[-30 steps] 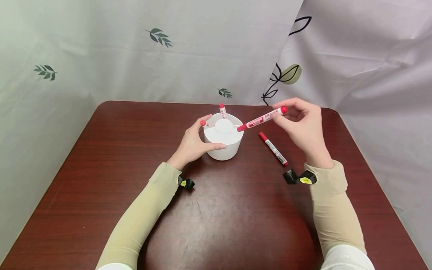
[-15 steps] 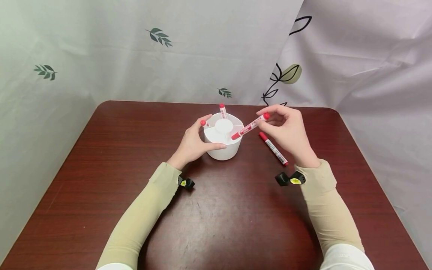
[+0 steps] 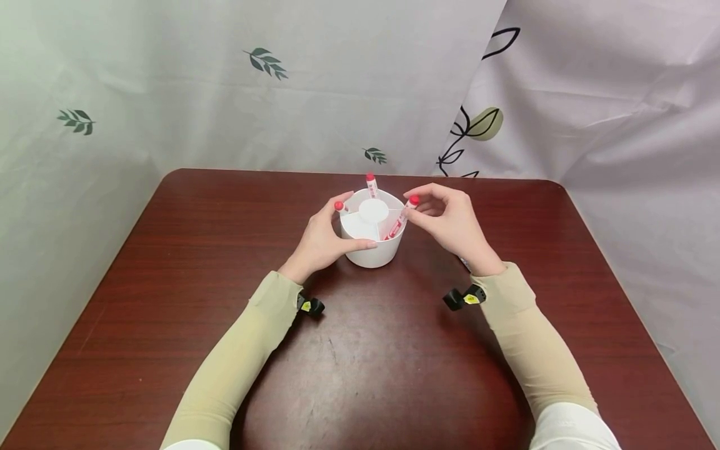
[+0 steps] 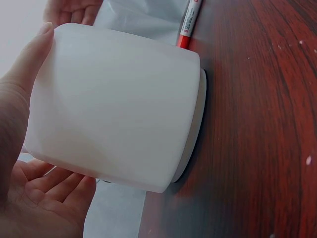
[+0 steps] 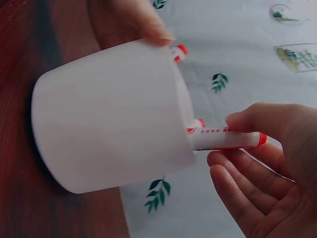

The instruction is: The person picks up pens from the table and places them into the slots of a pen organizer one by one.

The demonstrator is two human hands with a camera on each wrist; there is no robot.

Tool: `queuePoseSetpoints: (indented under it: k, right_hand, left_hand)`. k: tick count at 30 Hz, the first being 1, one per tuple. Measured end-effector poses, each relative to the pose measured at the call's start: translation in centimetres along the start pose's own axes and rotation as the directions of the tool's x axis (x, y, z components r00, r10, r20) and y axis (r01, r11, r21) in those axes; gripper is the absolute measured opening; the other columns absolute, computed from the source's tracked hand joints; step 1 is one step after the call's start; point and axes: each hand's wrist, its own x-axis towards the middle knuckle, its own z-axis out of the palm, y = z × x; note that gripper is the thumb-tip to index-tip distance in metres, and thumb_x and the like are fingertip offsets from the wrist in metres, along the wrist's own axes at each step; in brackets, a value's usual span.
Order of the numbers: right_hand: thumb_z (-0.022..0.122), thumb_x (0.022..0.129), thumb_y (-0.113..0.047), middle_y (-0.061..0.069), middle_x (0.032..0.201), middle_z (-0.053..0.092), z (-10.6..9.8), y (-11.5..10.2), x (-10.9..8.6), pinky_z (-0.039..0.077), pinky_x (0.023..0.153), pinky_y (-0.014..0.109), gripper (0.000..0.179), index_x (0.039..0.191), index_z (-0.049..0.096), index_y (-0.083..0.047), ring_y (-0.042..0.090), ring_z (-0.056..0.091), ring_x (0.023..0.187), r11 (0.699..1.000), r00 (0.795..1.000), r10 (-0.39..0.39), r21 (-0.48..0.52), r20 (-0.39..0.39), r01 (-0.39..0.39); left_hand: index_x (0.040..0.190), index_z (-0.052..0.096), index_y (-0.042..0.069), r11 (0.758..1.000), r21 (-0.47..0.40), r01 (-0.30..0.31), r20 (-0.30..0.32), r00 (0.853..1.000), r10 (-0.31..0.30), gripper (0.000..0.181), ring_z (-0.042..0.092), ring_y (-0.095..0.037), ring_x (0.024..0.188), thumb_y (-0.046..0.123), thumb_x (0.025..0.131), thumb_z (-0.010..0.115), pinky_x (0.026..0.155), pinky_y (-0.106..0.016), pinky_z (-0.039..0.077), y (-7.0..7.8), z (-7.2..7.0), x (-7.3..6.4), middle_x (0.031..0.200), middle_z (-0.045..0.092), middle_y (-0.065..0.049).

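A white round pen holder with dividers stands on the table. My left hand grips its left side, thumb along the near rim and fingers round the far side. Between thumb and fingers, my right hand pinches a red-and-white marker near its upper end. That marker slants into the holder's right front compartment, its lower end inside. One marker leans in the holder by my left fingers, and another marker rises from the back compartment. The right hand and wrist mostly hide a loose marker lying on the table.
The dark red-brown wooden table extends around the holder. A pale curtain with leaf prints hangs behind its far edge. Small black cameras sit at both wrists, the right wrist camera just above the tabletop.
My right hand has moved left and slightly down, tilting the marker steeper and bringing its lower end into the holder. The loose marker has become mostly covered. My left hand has stayed put.
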Motion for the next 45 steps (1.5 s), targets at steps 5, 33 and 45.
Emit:
queuePoseSetpoints:
  k: [5, 33, 45]
  right_hand:
    - [0.079, 0.088, -0.003, 0.012, 0.102, 0.073, 0.5, 0.3, 0.1, 0.057, 0.076, 0.027, 0.026, 0.113, 0.073, 0.0, 0.025, 0.068, 0.085, 0.999, 1.0, 0.017, -0.044, 0.013, -0.017]
    - [0.081, 0.088, -0.011, 0.014, 0.121, 0.069, -3.8, -0.1, -2.8, 0.052, 0.097, 0.039, 0.045, 0.13, 0.067, -0.004, 0.026, 0.068, 0.108, 0.992, 0.986, 0.127, -0.005, -0.103, -0.129]
    - [0.084, 0.087, -0.019, 0.009, 0.12, 0.071, -6.4, 3.6, -4.4, 0.054, 0.092, 0.028, 0.047, 0.13, 0.069, -0.011, 0.017, 0.069, 0.104, 0.978, 0.975, 0.174, -0.088, -0.139, -0.188]
  left_hand:
    - [0.153, 0.043, 0.016, 1.0, 0.002, -0.009, 0.002, 1.0, 0.009, 0.105, 0.055, -0.022, 0.126, 0.043, 0.067, 0.096, 0.108, -0.05, 0.042, 0.0, 0.0, 0.0, 0.141, 0.055, 0.0]
    - [0.16, 0.028, 0.023, 0.998, 0.066, -0.001, -0.006, 1.0, 0.001, 0.122, 0.041, -0.018, 0.138, 0.053, 0.063, 0.095, 0.112, -0.045, 0.036, 0.1, -0.5, -0.4, 0.154, 0.042, 0.006]
    - [0.155, 0.038, 0.022, 0.999, 0.052, -0.008, -0.008, 1.0, 0.008, 0.111, 0.046, -0.011, 0.131, 0.049, 0.065, 0.096, 0.108, -0.038, 0.041, -0.3, 0.4, -0.4, 0.149, 0.047, 0.01]
